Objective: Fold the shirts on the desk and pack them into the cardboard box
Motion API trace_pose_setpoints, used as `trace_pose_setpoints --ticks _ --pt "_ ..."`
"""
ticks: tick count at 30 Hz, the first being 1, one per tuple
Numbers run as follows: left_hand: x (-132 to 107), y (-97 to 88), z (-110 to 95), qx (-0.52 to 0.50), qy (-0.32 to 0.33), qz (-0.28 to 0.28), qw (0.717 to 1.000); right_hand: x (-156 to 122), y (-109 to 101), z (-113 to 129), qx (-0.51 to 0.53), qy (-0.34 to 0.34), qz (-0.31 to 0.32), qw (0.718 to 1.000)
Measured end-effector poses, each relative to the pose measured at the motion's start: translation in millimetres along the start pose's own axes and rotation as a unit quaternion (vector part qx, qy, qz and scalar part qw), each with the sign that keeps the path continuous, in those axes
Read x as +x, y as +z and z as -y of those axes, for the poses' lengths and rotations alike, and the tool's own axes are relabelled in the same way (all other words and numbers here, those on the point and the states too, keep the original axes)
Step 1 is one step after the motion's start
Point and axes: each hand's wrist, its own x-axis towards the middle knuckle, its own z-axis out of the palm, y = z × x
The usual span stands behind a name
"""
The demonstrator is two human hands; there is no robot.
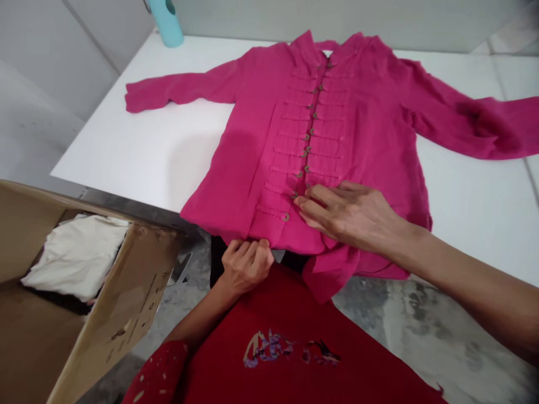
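The fingers of the left hand (248, 262) are curled tightly over the lower hem of a magenta shirt (252, 146), just off the near edge of the white bench (109, 151). The fingers of the right hand (347, 216) are bent and drawn close together on the front opening, beside the lowest buttons (285, 217); whether cloth is pinched there cannot be told. The shirt is spread front up, its collar set by the far edge, one sleeve stretched toward the left edge and the other carried rightward out of view. Its hem is hung over the near edge, with one flap drooping lower. A turquoise object (168, 25) is stood at the far left corner. Below the near left corner, white cloth (80, 252) is held in an open cardboard box (122, 292). A red garment (295, 336) is worn by the person.
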Motion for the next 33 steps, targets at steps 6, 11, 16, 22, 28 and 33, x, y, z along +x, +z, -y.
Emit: trace_pose_setpoints --ticks 6,11,16,22,28,33 --pt "22.0 -31.1 -12.3 -0.026 -0.004 -0.036 0.999 4.5 2.3 -0.3 -0.046 -0.036 -0.020 0.998" --pt "40.8 -40.4 -27.4 -0.024 -0.014 -0.032 0.999 8.1 3.9 -2.9 -0.051 -0.068 -0.077 0.993" --pt "40.6 -27.2 -38.4 -0.030 0.000 0.011 0.999 7.7 3.8 -5.0 -0.053 -0.078 -0.088 0.992" --pt "29.5 -16.0 -37.8 -0.037 -0.005 0.061 0.997 5.3 6.3 -7.6 -0.052 -0.077 -0.077 0.993" --pt "44.2 -44.0 25.6 0.047 -0.108 -0.046 0.992 4.1 10.0 -6.5 -0.011 -0.072 -0.067 0.995" --pt "65.4 -56.8 93.4 0.128 -0.313 0.071 0.938 6.7 12.8 -3.4 0.046 -0.080 -0.068 0.993"
